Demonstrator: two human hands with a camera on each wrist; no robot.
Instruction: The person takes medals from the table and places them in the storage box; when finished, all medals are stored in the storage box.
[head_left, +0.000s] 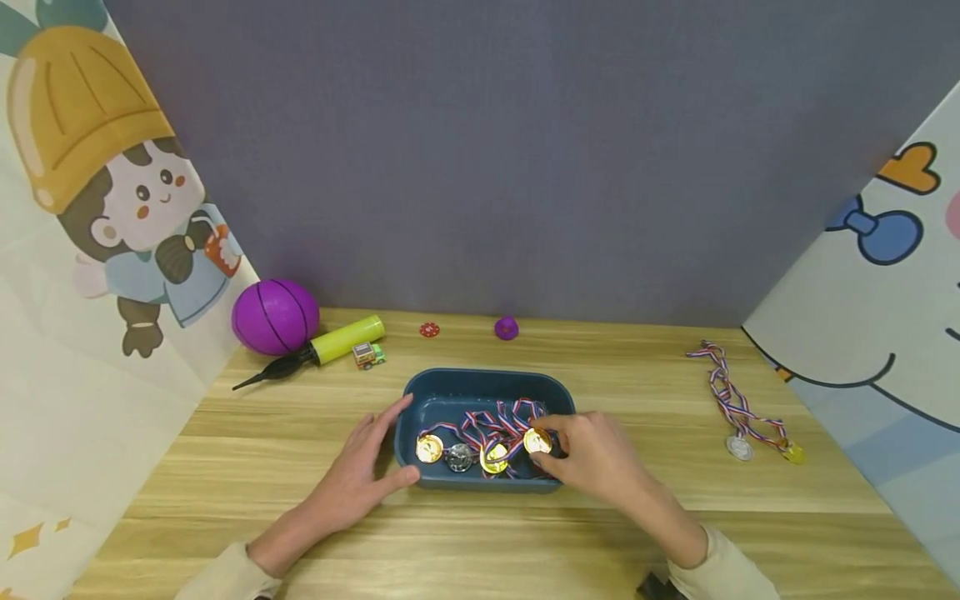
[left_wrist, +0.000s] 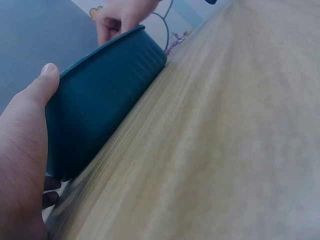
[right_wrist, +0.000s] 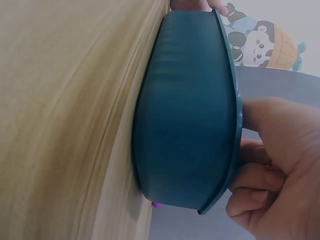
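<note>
A dark blue-green plastic tub [head_left: 487,377] holds several medals on red, white and blue striped ribbons [head_left: 487,425]. My right hand [head_left: 596,458] reaches over its right end and pinches a gold medal [head_left: 537,441] between thumb and fingers. Left of that one, inside the tub, lie a second gold medal [head_left: 494,458], a silver medal [head_left: 459,457] and another gold medal [head_left: 429,449]. My left hand [head_left: 356,471] rests against the tub's left end with fingers extended and thumb at the front corner. In the right wrist view, the tub wall hides the medals.
Back left are a purple ball [head_left: 276,317], a yellow-and-black hand pump [head_left: 345,340] and a toy truck [head_left: 368,356]. Behind the tub lie a red chip [head_left: 429,330] and a purple ring-like piece [head_left: 507,328]. At right, a silver medal [head_left: 739,447] and a yellow medal [head_left: 792,452] trail ribbons.
</note>
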